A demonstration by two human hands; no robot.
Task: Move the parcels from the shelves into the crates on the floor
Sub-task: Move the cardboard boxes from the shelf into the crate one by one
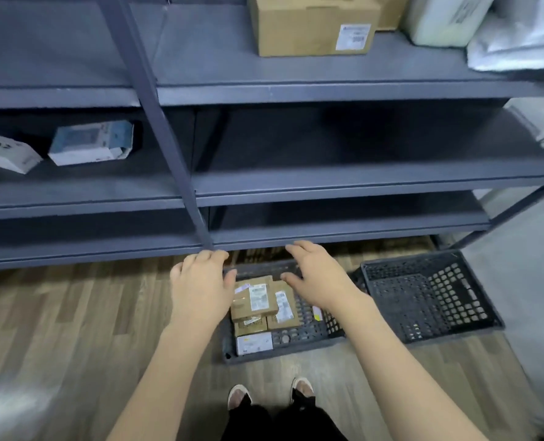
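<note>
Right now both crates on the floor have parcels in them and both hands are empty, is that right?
Not quite. The head view shows parcels only in the left crate; the right crate holds none. Both the left hand and right hand are empty.

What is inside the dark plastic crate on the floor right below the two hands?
The dark plastic crate holds several small brown cardboard parcels with labels and one white box. The left hand and right hand cover its far corners, so anything there is hidden.
</note>
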